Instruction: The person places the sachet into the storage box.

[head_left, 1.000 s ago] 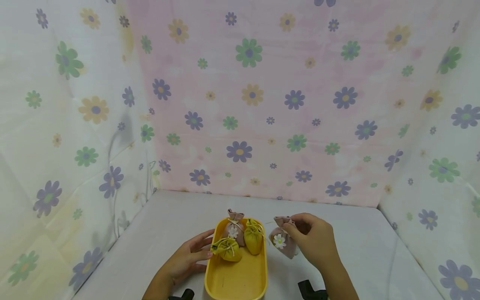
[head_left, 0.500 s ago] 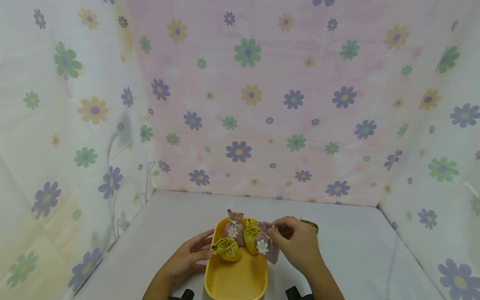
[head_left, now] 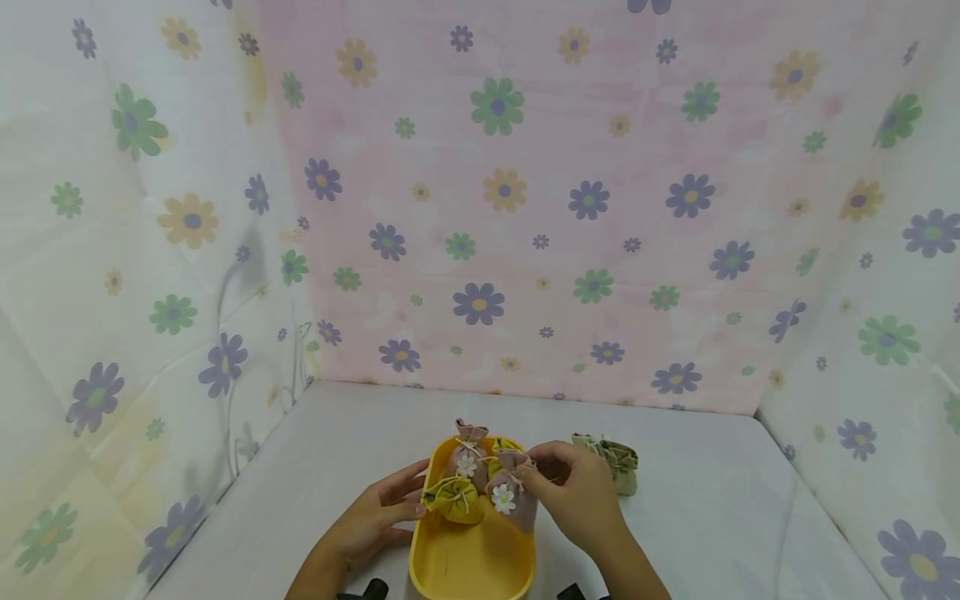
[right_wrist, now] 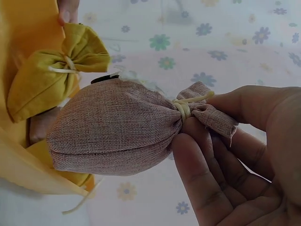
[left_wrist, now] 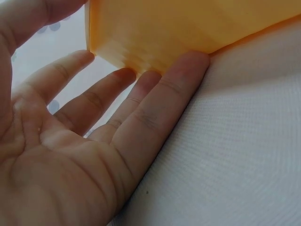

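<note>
My right hand (head_left: 581,492) pinches a pink drawstring pouch (right_wrist: 113,129) by its tied neck. The pouch, with a white flower on its front, hangs over the right side of a yellow tray (head_left: 472,567). My left hand (head_left: 375,512) rests at the tray's left side; in the left wrist view its extended fingers (left_wrist: 99,101) touch the outer wall. Inside the tray, a second pink pouch (head_left: 467,463) stands at the back and a yellow pouch (head_left: 457,502) lies at the left. Another yellow pouch (head_left: 498,452) is mostly hidden behind the held one.
Green patterned pouches (head_left: 622,468) lie on the white table (head_left: 697,508) just beyond my right hand, partly covered by it. Flower-printed cloth (head_left: 525,250) rises at the back and both sides. A dark wrist mount (head_left: 367,590) shows at the lower edge.
My right hand has carried the pink pouch leftward from beside the tray to over its right side, uncovering the green pouches. My left hand has stayed at the tray.
</note>
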The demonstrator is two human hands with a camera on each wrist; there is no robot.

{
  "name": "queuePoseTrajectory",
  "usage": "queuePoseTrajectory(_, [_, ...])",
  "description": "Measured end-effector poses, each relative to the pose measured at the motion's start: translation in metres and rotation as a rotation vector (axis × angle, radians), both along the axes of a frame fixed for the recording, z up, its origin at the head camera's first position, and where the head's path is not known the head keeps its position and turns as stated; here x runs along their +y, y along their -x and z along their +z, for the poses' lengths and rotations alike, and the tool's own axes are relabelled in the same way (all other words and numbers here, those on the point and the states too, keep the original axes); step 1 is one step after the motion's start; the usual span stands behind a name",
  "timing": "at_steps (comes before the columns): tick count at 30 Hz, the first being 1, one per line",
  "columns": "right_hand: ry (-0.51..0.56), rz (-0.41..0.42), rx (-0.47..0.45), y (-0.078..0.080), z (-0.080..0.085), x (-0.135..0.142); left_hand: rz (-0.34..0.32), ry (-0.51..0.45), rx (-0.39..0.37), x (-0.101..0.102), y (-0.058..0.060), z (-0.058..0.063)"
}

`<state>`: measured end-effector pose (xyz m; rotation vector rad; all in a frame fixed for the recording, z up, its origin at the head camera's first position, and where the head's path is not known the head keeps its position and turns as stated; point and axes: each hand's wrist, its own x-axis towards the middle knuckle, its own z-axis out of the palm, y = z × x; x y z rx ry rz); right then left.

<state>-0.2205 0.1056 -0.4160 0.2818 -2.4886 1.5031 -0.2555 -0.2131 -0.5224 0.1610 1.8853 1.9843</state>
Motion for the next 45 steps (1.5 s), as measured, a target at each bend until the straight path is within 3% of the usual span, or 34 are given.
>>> queuePoseTrajectory(9, [-0.015, 0.028, -0.016, 0.009, -0.013, -0.003, 0.001, -0.003, -0.002, 0.001, 0.001, -0.002])
queuePoseTrajectory(18, [0.047, 0.073, -0.019, 0.009, -0.015, -0.006, -0.016, -0.013, 0.009, -0.001, 0.002, -0.003])
queuePoseTrajectory(26, [-0.060, 0.055, -0.023, 0.015, -0.023, -0.006, -0.021, -0.013, 0.010, -0.001, 0.002, -0.002])
queuePoseTrajectory(36, [-0.111, 0.125, -0.105, 0.023, -0.039, -0.004, -0.016, -0.002, 0.013, 0.000, 0.003, -0.003])
queuePoseTrajectory(45, [-0.116, 0.144, -0.107, 0.021, -0.034, 0.000, -0.026, -0.006, 0.009, -0.001, 0.002, -0.003])
